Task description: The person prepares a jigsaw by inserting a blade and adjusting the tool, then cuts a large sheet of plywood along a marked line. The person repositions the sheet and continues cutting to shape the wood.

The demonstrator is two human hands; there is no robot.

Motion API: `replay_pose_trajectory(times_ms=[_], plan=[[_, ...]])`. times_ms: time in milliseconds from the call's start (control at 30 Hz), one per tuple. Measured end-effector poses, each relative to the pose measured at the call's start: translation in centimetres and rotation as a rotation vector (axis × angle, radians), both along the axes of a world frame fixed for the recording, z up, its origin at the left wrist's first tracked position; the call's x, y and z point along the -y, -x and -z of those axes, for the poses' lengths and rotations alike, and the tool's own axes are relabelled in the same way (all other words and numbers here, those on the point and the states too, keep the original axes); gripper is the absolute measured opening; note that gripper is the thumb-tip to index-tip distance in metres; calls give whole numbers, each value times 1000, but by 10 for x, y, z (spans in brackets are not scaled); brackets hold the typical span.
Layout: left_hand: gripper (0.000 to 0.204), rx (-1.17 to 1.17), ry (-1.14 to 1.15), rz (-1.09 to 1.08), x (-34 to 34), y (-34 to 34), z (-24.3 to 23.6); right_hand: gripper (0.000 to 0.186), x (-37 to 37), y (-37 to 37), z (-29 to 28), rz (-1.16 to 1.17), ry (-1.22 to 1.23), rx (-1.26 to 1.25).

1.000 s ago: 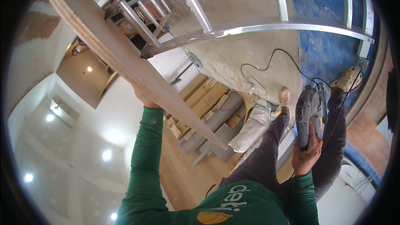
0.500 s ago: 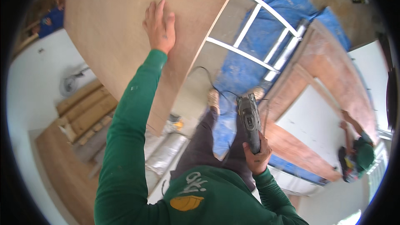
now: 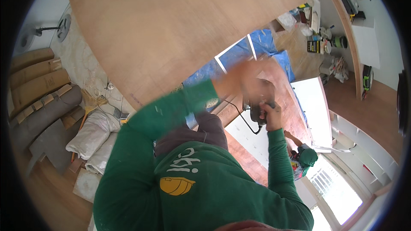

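Observation:
My right hand (image 3: 272, 115) is closed around the handle of a grey-and-black corded power tool (image 3: 257, 112), held up in front of my body. My left hand (image 3: 244, 77) reaches across to the upper end of this tool. Motion smears its fingers, and I cannot tell whether it grips or only touches the tool. Behind and left of the hands, a large tan wooden panel (image 3: 171, 30) spans the upper part of the view. A black cord (image 3: 239, 115) loops beside the tool.
A co-worker in a green cap (image 3: 307, 157) leans at a reddish wooden frame (image 3: 282, 77) with white board on the right. A white metal frame (image 3: 234, 47) lies over blue sheeting (image 3: 262, 40). Brown rolls (image 3: 40, 81) and pale sacks (image 3: 96, 132) lie at left.
My left hand has left the wooden panel and swung right to the power tool. The tool has been raised in my right hand. The view has turned, showing more of the right side.

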State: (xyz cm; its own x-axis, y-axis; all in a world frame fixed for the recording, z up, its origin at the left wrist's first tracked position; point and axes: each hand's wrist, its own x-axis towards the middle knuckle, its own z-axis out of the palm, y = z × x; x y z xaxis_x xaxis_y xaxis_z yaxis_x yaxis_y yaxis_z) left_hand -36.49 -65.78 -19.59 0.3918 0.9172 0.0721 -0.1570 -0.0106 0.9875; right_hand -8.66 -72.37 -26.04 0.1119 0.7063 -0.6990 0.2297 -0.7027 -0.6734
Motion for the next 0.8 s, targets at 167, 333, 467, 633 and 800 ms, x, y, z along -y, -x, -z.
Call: replay_pose_trajectory(times_ms=[167, 333, 467, 633, 800], plan=[[64, 748, -610, 74, 114, -41, -193, 22, -31, 26, -48, -41, -33, -132], [60, 993, -529, 200, 132, -13, -244, 20, -52, 50, -74, -7, -19, -205], [61, 723, -641, 140, 120, 3, -212, 17, -68, 54, -63, -82, -49, -210], [46, -75, -595, -323, 100, 89, -179, 17, -88, 34, -34, -336, -204, -7], [35, -293, -285, -965, 158, 199, -269, 21, -113, 12, -21, -361, -111, -69]])
